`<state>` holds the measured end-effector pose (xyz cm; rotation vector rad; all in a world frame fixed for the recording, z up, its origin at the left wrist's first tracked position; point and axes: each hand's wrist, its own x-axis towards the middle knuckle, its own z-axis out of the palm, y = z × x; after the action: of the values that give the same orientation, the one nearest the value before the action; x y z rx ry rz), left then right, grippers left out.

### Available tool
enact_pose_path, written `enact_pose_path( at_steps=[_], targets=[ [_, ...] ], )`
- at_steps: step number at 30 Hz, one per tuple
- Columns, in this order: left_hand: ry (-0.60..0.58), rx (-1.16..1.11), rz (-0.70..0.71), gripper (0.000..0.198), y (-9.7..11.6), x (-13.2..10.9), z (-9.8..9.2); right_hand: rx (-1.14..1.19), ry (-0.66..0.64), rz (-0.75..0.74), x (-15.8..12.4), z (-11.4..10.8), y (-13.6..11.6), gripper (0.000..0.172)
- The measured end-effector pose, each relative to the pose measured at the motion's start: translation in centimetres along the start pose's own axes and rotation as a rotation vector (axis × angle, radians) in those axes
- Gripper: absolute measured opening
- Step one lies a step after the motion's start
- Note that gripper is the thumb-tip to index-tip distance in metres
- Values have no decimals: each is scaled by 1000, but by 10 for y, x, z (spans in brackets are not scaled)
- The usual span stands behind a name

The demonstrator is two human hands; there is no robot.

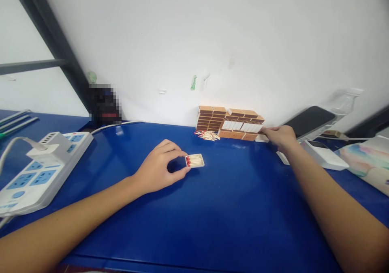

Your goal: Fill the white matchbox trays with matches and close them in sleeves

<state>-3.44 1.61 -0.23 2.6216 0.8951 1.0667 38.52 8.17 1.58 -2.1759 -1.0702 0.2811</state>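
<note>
My left hand (162,165) pinches the left end of a small white matchbox tray (199,166) between thumb and fingers. Matches (195,160) with red heads lie side by side inside that tray. At the right end of the matchbox stack (211,119), my right hand (281,137) has its fingers closed together; what they grip, if anything, is hidden. Below those fingertips a white piece (261,138) rests on the table. In front of the stack's left part is a loose pile of matches (207,135).
On the left of the blue table (212,220) lies a white power strip (45,190) with a plugged-in adapter and cable. A dark phone (310,121) leans on a stand at the right, near a white device (325,157). The wall (170,41) rises behind.
</note>
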Motion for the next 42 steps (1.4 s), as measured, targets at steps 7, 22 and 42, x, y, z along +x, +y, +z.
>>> enact_pose_path(
  at_steps=[7, 22, 42],
  targets=[
    [89, 31, -33, 24, 0, -1, -1, 184, 220, -41, -26, -39, -26, 19],
    [180, 39, -97, 19, 1, -2, -2, 594, -692, -422, -164, 26, -72, 48],
    [235, 43, -24, 22, 3, -1, -3, 607, -688, -429, -181, 34, -75, 44]
  ],
)
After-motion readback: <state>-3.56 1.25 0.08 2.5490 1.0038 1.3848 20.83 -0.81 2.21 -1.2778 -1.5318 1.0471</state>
